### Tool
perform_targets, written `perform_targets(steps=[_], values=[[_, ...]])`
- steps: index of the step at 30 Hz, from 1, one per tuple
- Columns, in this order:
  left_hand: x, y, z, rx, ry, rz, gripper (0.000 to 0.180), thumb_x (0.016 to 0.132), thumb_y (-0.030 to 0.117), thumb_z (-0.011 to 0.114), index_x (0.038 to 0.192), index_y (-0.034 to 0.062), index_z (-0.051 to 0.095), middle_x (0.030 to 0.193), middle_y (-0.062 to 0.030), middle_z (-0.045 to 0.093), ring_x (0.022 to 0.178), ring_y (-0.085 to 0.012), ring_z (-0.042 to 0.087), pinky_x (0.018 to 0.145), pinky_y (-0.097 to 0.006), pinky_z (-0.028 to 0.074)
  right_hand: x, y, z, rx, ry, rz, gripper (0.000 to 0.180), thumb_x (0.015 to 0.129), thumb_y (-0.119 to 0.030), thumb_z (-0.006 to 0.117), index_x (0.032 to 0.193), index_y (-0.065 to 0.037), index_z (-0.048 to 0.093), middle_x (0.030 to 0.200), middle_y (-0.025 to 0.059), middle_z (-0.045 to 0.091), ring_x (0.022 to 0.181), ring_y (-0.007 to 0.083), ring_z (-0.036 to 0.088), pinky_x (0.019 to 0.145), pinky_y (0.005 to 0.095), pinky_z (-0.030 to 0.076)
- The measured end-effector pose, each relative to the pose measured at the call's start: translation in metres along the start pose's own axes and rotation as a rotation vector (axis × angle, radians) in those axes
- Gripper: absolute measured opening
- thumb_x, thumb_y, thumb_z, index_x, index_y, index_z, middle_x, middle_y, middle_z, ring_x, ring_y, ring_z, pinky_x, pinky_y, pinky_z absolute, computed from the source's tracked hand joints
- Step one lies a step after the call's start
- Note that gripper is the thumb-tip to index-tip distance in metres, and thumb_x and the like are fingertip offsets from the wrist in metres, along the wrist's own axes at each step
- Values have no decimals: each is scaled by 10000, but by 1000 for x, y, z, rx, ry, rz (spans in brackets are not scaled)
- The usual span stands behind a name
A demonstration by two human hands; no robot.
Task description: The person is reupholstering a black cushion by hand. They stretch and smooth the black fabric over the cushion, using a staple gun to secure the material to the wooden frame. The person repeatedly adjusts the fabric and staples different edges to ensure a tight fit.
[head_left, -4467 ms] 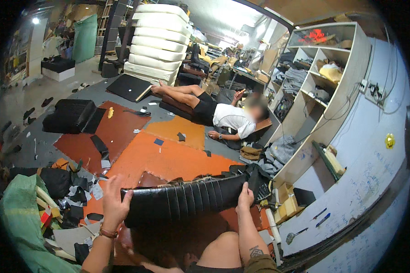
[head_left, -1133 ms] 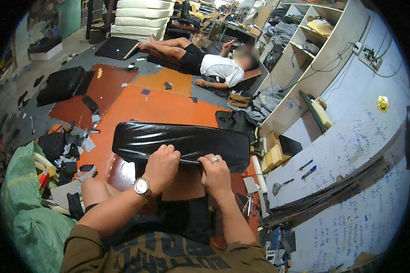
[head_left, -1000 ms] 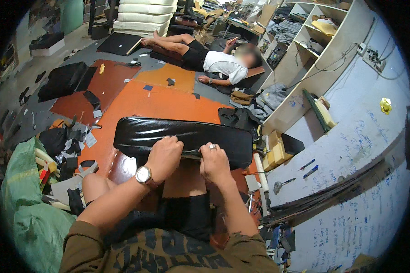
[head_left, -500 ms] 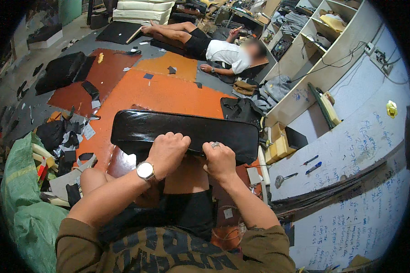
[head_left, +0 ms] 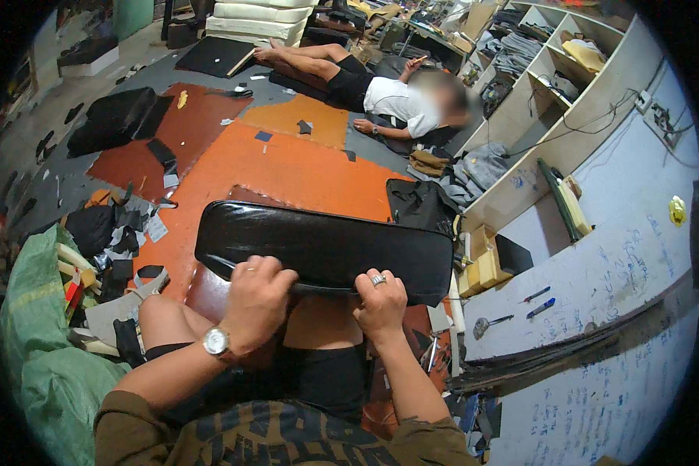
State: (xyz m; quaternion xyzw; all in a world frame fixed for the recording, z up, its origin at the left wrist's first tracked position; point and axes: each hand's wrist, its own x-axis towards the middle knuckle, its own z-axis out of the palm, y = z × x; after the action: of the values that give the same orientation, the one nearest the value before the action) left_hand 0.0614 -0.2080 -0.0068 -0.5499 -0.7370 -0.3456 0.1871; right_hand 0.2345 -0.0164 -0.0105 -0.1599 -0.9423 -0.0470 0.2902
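Black seat cushion (head_left: 326, 250) lying across person's lap, above orange floor sheet (head_left: 287, 167). Left hand (head_left: 258, 301) and right hand (head_left: 380, 303) both clenched on cushion's near edge. Best practice: pull cover evenly, keep cushion level, thumbs tucked under.

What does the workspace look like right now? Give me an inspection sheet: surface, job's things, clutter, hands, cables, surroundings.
Surface: orange floor mat, scuffed, with darker patches.
Job's things: black padded seat cover, lying across the person's lap, smooth side up.
Clutter: black offcuts and scraps at left; green sack; black bag.
Hands: left hand and right hand both grip the cover's near edge; watch on left wrist, ring on right.
Cables: wires run from a wall socket along the shelving.
Surroundings: white shelf unit with folded fabric; another person lying on the floor; stacked white cushions.
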Motion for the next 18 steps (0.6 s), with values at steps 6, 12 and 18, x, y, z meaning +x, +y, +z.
perform_targets(steps=[6, 12, 18], values=[[-31, -26, -23, 30, 140, -139, 158, 910, 59, 666, 1058, 70, 721, 1003, -109, 619, 992, -336, 618, 873, -455, 473, 20, -29, -6, -14, -155, 37, 283, 693, -84, 784, 933, -117, 637, 907, 76, 628, 914, 325, 640, 752, 473, 473], [-4, -44, -20, 29, -7, -62, 128, 890, 92, 687, 979, 53, 603, 943, -140, 574, 920, -362, 562, 817, -487, 435, 50, -95, 18, 5, -219, -121, 209, 860, -192, 777, 977, -93, 635, 1012, 103, 692, 958, 317, 682, 760, 432, 530], [18, -57, -38, 76, -363, 13, 201, 822, 115, 742, 965, 67, 609, 946, -128, 640, 940, -356, 637, 804, -460, 498, 66, -85, 15, 148, -303, -105, 246, 879, -205, 796, 961, -97, 591, 923, 97, 709, 908, 331, 747, 726, 488, 618]])
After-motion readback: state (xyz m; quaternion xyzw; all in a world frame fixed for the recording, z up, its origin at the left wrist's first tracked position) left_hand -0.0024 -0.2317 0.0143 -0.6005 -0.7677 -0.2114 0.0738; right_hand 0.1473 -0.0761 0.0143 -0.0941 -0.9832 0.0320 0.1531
